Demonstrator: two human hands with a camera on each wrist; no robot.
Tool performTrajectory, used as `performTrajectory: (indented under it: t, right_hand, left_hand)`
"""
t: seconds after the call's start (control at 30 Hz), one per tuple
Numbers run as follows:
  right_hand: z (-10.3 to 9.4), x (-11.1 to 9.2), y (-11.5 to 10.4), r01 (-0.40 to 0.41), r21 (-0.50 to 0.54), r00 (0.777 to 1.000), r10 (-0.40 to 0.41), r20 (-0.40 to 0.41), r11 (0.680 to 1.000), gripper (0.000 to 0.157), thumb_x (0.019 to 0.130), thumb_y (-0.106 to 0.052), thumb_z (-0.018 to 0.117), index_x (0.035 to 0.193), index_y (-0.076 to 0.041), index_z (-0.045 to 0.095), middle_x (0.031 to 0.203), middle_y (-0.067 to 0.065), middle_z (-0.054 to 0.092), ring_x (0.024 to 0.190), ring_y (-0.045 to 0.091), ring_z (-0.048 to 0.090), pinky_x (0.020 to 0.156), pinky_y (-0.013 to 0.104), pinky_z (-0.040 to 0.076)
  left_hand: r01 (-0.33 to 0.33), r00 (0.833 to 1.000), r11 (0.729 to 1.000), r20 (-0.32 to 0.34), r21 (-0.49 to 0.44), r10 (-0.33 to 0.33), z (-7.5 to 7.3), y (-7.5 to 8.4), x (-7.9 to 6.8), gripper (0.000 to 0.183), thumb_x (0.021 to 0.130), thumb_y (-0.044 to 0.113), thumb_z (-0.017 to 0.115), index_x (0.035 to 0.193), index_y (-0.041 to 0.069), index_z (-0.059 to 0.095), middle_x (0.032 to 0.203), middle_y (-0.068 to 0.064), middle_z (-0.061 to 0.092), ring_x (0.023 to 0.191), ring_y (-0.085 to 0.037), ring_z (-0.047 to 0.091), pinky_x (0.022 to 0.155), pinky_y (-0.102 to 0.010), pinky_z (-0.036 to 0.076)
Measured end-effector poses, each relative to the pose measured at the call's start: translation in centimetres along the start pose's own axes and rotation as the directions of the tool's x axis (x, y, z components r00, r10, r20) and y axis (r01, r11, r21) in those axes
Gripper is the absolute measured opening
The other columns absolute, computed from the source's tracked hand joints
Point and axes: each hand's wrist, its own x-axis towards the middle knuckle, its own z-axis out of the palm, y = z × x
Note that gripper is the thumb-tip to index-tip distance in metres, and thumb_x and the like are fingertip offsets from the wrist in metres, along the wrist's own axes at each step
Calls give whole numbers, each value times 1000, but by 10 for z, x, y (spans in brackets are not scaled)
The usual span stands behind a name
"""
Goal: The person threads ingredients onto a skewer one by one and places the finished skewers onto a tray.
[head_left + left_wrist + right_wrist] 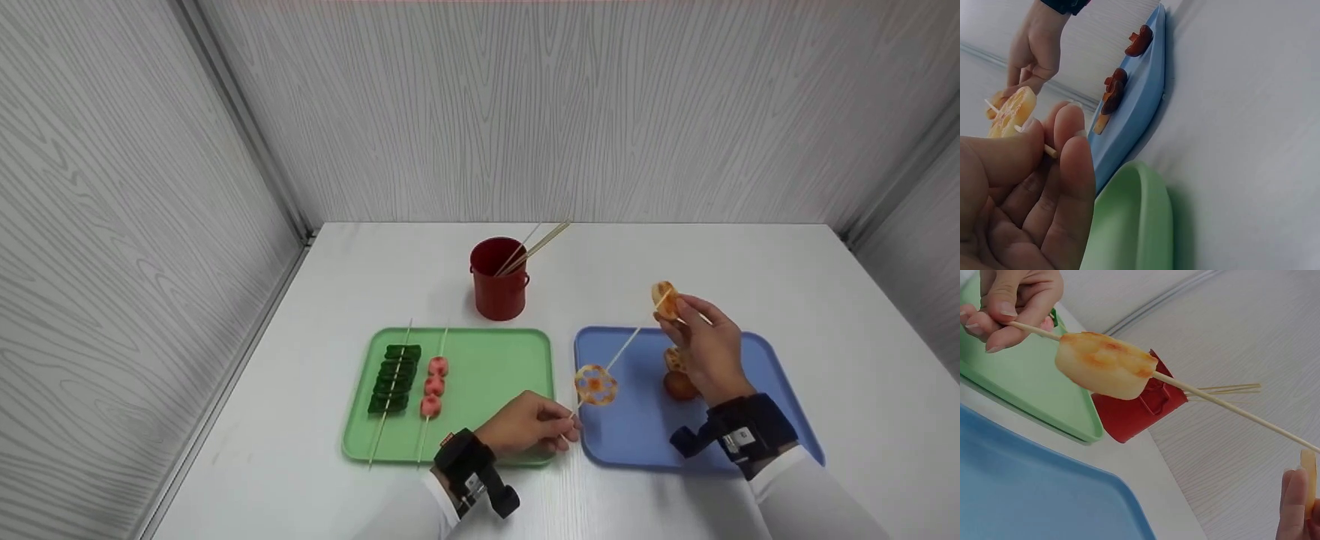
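A skewer is pinched by the left hand near the green tray's right edge; a slice is gripped by the right hand.

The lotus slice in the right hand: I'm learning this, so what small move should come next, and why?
I'd probably press the lotus slice along the skewer, toward the left hand. The right hand pinches this slice at the far end, another slice is threaded lower down, and the left hand grips the near end. Whether the tip has pierced the held slice is unclear.
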Motion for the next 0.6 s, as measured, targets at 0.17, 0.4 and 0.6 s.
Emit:
performTrajectory:
  t: [0.17,0.4,0.6]
  right_hand:
    - [-1,1,-5,-31,53,998,34,-48,998,13,91,-7,66,105,-6,66,112,7,56,82,17,70,77,21,56]
    - [-3,4,-12,-24,112,997,32,-67,993,15,90,-5,68,104,-6,65,110,7,57,81,19,71,75,22,57]
    - [-6,5,-14,-7,120,999,12,-42,993,14,89,-6,68,103,-5,66,105,7,61,81,19,70,73,22,57]
  left_hand:
    - [1,1000,1000,15,13,-1,0,-1,-1,18,94,1,61,105,-9,71,91,-20,72,65,-7,63,56,-15,50]
    - [0,1000,1000,26,31,-1,-1,0,-2,18,95,2,61,105,-8,71,93,-20,72,66,-7,63,58,-15,51]
    - [11,998,999,54,31,-12,-2,0,-2,20,95,4,60,107,-8,70,91,-17,72,65,-6,62,55,-16,49]
